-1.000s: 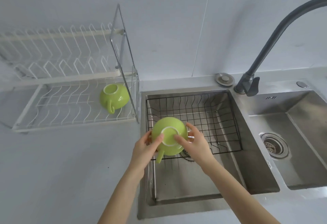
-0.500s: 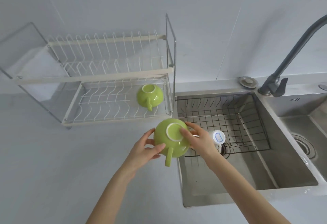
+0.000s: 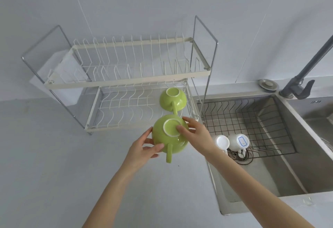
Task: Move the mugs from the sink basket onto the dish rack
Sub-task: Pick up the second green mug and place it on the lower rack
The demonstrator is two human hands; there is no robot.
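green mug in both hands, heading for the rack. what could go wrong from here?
1. The held mug is close to the mug on the rack; it could knock that one's handle.
2. The left hand and right hand grip a smooth upside-down mug; it may slip.
3. The lower shelf sits under the upper shelf, leaving little headroom.
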